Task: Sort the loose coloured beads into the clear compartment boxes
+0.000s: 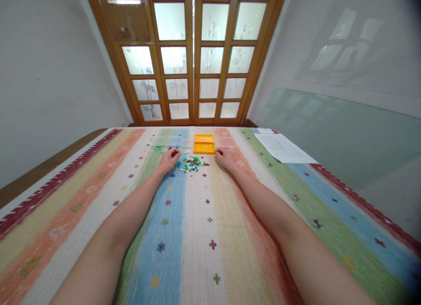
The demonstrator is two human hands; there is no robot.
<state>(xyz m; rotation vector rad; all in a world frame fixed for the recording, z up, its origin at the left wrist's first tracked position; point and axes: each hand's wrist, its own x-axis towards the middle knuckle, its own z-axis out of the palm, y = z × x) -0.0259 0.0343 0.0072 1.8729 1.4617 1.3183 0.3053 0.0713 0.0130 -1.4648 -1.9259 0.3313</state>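
A pile of small green, blue, white and dark brown pieces (193, 163) lies loose on the striped tablecloth. Just behind it stands an open orange box (204, 148), with its lid side tilted toward the back. My left hand (170, 159) is at the pile's left edge, its fingers drawn together; what they pinch, if anything, is too small to see. My right hand (226, 158) is by the box's near right corner with thumb and fingers pinched. Whether it touches the box or holds a tiny piece is unclear. A clear tray (151, 150) with some green pieces (158, 148) sits behind my left hand.
Another clear, flat tray or sheet (226, 143) lies right of the box. White printed paper (283, 148) rests at the table's back right. A glass panel (342, 138) leans at the right wall. Wooden glazed doors (194, 55) stand beyond the table (197, 235).
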